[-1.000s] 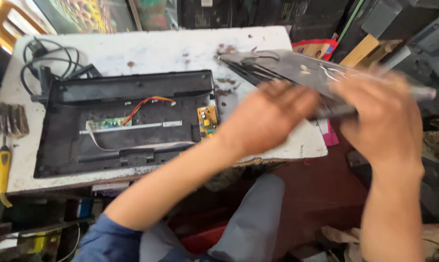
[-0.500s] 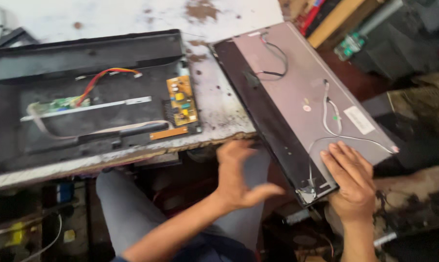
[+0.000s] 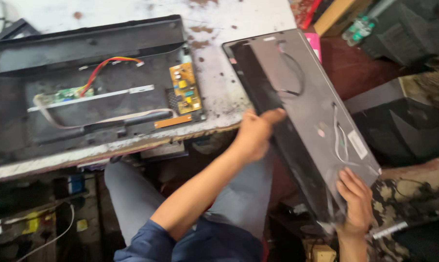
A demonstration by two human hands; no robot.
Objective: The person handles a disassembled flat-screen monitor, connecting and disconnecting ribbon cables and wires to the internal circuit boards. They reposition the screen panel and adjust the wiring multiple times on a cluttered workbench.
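Stained white tabletop point(image 3: 219, 92) carries an opened black casing point(image 3: 83, 97). Off its right edge, both hands grip a grey panel point(image 3: 307, 121): left hand point(image 3: 253, 133) on the long side, right hand point(image 3: 358, 201) clasping the near corner. Panel looks stiff, flat, fragile; edges seem the safest hold.

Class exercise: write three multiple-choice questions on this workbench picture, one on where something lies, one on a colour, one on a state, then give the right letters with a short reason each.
1. Where does the small circuit board lie?
A. inside the black casing
B. on the floor
C. on the panel

2. What colour is that board?
A. blue
B. yellow-orange
C. white

3. How is the grey panel held?
A. flat on the table, untouched
B. tilted off the table edge, gripped by both hands
C. by one hand only

Answers:
1 A, it sits at the casing's right end.
2 B, its face is yellow-orange.
3 B, the left hand grips its dark edge and the right hand its lower corner.
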